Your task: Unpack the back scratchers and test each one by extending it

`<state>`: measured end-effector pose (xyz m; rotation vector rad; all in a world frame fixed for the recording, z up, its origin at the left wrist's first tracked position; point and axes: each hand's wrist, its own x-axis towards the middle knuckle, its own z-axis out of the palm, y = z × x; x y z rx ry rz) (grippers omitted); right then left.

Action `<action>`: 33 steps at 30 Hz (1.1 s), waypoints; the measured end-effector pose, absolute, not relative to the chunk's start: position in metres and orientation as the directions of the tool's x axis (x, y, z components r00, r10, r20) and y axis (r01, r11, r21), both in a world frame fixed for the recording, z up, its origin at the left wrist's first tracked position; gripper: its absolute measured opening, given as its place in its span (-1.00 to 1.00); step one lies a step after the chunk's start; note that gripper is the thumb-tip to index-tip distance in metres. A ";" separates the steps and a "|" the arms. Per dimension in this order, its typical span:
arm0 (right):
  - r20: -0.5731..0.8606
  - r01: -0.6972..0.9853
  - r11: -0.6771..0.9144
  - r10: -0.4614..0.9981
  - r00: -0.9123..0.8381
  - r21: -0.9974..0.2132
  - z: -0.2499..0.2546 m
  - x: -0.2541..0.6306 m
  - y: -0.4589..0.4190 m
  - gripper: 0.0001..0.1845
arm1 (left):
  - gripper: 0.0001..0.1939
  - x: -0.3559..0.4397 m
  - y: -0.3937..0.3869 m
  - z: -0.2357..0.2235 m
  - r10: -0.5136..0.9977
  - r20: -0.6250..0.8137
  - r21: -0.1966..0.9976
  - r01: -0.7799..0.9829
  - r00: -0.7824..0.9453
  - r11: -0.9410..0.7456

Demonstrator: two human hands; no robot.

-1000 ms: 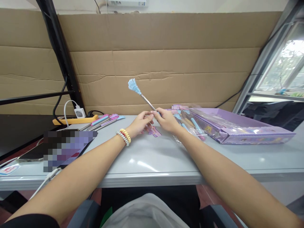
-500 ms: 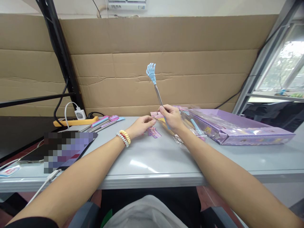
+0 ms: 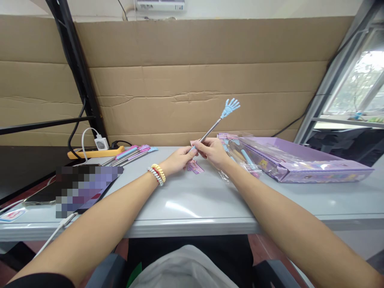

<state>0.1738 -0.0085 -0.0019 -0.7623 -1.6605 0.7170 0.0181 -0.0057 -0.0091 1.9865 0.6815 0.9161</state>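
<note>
A light-blue hand-shaped back scratcher (image 3: 230,108) with a metal rod leans up to the right above the table. My right hand (image 3: 215,153) is closed around the lower part of its rod. My left hand (image 3: 177,161), wearing coiled bands at the wrist, pinches the blue handle end, its fingertips meeting those of the right hand. Beneath the left fingers lie small pink printed cards (image 3: 196,167), partly hidden. Beside my right hand, clear plastic packets hold more back scratchers (image 3: 247,158).
A purple box (image 3: 324,176) sits on the right of the grey table (image 3: 192,200). Several unwrapped back scratchers (image 3: 129,156) lie on the left, by a yellow power strip (image 3: 99,153). A dark tablet-like device (image 3: 45,192) and white cables are nearer the left edge. Cardboard (image 3: 210,80) stands behind.
The back scratcher has swung from leaning left to leaning right, and its head is lower. My right hand has come to my left, which has closed on the handle end.
</note>
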 end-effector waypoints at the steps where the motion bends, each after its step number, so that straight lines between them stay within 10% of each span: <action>1: 0.587 0.106 0.602 0.797 -0.144 -0.792 0.000 0.174 -0.009 -0.60 | -0.55 0.017 -0.005 -0.009 0.731 0.360 0.830 0.158 0.580 -0.534; 7: 0.560 0.008 0.560 0.828 0.003 -0.828 0.006 0.184 -0.008 -0.56 | -0.48 0.008 -0.004 -0.006 0.737 0.398 0.597 0.455 0.546 -0.660; 19: 0.346 0.254 0.419 0.893 -0.287 -0.872 0.003 0.182 -0.013 -0.53 | -0.48 -0.001 0.002 -0.003 0.735 0.529 0.306 0.713 0.424 -0.631; 25: 0.604 0.673 0.659 0.699 -0.384 -0.336 -0.004 0.178 -0.011 -0.63 | -0.51 -0.009 0.009 0.001 0.770 0.534 0.191 0.837 0.350 -0.513; 33: 0.747 0.881 0.439 0.523 -0.410 0.176 0.002 0.176 -0.015 -0.73 | -0.43 -0.007 0.007 0.000 0.802 0.448 0.082 0.875 0.395 -0.476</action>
